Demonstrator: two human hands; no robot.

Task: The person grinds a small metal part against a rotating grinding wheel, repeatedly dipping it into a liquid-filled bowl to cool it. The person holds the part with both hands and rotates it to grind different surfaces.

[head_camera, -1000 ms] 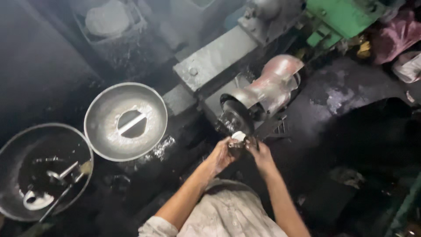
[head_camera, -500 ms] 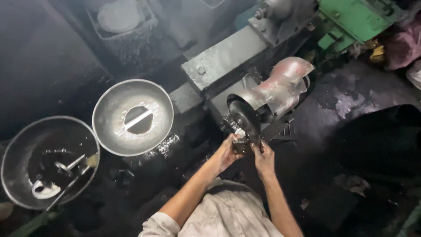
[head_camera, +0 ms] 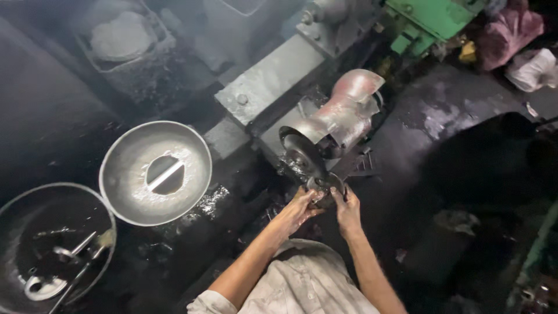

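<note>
A dim, smoky workshop with a black, grimy floor (head_camera: 453, 134). Green machinery (head_camera: 436, 14) stands at the top right, beside what look like bundled rags (head_camera: 511, 29).

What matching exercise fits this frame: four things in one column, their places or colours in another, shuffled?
Things:
1. grinding wheel
2. shallow metal pan
3. dark basin
4. machine block

Descriptions:
A. green, top right
B. bottom left, holding metal tools
C. just above both hands, left hand, right hand
D. grey, a flat strip lying inside

Pairs: 1-C, 2-D, 3-B, 4-A
</note>
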